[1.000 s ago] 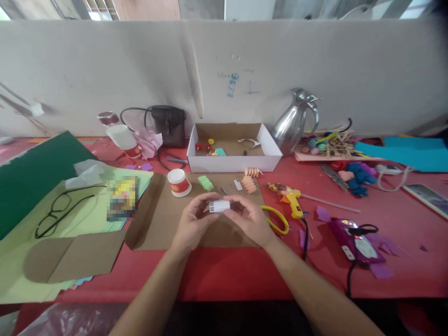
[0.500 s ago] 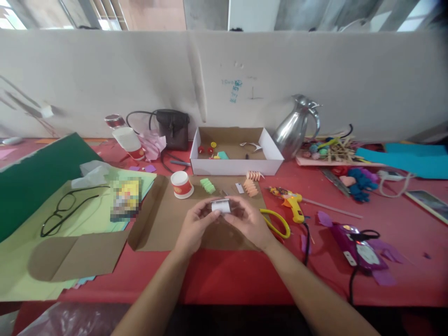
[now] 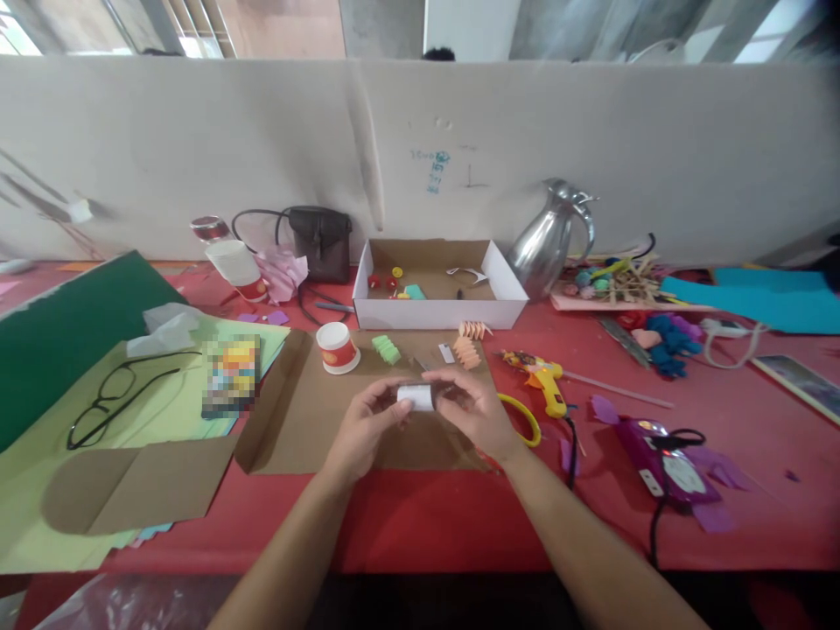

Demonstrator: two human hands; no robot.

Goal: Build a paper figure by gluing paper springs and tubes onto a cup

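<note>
Both hands meet over a brown cardboard sheet (image 3: 295, 420) on the red table. My left hand (image 3: 360, 433) and my right hand (image 3: 476, 416) pinch a small white roll (image 3: 416, 396) between their fingertips, one hand at each end. Just beyond the hands lie a green folded paper piece (image 3: 386, 348), two orange folded paper pieces (image 3: 468, 350) and a small white-and-red cup (image 3: 337, 346). A yellow loop, seemingly a scissors handle (image 3: 521, 418), pokes out beside my right wrist.
An open white box (image 3: 438, 311) with small bits stands behind the cardboard. A yellow glue gun (image 3: 548, 385), a steel jug (image 3: 551, 236), craft sticks and a purple device (image 3: 666, 455) lie right. Glasses (image 3: 111, 398) on green paper and a black bag (image 3: 320, 241) lie left.
The white roll has been turned in my fingers and its printed label no longer faces the camera. The hands stay over the cardboard, shifted slightly.
</note>
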